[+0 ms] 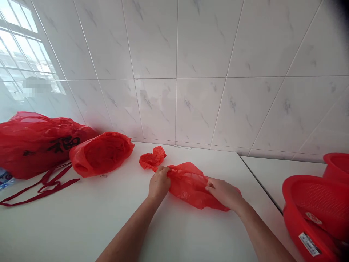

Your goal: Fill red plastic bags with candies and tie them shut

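Observation:
A thin red plastic bag lies stretched sideways on the white tabletop. My left hand is closed around its left part, where the plastic is gathered, and a crumpled loose end sticks out beyond the fist. Over the bag's right part rests my right hand, thumb and fingers closed on the plastic. Its fingertips are partly hidden by the hand and the film.
To the left sit a large red bag with black print and dark red straps, and an open-mouthed red plastic bag. Red perforated baskets stand at the right, past a table seam. A tiled wall rises behind.

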Demonstrator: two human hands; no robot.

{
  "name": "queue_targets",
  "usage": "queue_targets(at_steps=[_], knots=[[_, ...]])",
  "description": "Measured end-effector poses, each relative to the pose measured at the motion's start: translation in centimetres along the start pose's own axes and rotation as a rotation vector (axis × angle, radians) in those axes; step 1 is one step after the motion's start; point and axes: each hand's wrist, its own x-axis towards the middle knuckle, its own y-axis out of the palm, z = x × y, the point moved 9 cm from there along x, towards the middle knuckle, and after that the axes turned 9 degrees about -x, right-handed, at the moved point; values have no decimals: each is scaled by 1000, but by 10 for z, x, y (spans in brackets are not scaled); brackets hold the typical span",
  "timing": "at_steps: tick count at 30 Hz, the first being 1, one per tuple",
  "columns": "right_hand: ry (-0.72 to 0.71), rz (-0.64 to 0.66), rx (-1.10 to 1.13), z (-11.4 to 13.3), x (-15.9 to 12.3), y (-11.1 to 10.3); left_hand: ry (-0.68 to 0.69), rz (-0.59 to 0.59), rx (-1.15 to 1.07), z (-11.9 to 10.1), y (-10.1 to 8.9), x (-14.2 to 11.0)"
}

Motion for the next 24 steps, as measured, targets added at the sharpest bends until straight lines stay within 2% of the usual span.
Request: queue_targets(at_steps=[2,4,7,10,12,15,17,20,22,24], knots=[[5,1,-39,-2,-1,-4,45,-43,23,-11,-3,-2],[-26,-26,-135,6,-4,-10,164,-127,56,-34,-8,-7],[-139,-197,-315,31,-11,-24,331,-247,64,-64,-14,-17],[-231,-369,-414,54,-18,-30,415,-281,86,-75,-13,-24],[-289,-411,-396,63,-18,-24,550,-207,87,-86,-5,-28],[-347,-362,-280,65,-13,-10,689,33,37,-96,19,-34],[-340,-255,-196,59,-8,2,623,143,65,-90,33,-32],[-322,-135,-129,50,-4,12,431,202,155,-70,44,-26],[-312,-115,-111,47,-4,11,361,226,171,-60,47,-24],[-303,-115,-96,48,-5,9,363,237,147,-59,45,-24]])
